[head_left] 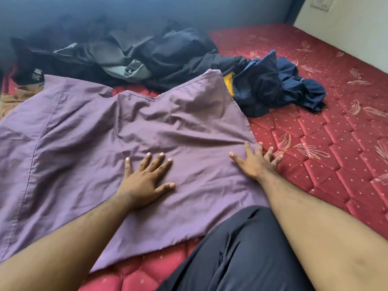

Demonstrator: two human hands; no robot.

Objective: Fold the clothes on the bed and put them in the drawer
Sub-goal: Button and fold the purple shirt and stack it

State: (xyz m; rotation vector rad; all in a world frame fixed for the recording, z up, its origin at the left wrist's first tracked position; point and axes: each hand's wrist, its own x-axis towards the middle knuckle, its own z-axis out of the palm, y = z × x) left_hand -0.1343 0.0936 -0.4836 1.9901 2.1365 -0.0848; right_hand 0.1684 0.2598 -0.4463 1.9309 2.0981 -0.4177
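Note:
A purple shirt point(109, 143) lies spread across the red mattress point(327, 131), wrinkled, its neckline pointing away from me. My left hand point(147, 177) presses flat on the middle of the shirt with fingers spread. My right hand point(256, 160) rests flat on the shirt's right edge, its fingers splayed and partly over the mattress. Behind the shirt sits a heap of black and grey clothes point(134, 55). A crumpled navy garment point(279, 85) lies at the back right, with a bit of yellow cloth point(229, 80) beside it. No drawer is in view.
A brown garment point(19, 95) peeks out at the far left under the purple shirt. My leg in dark trousers point(237, 253) rests on the mattress at the bottom. A blue wall runs behind the bed; a white wall with a socket point(321, 3) stands at the right.

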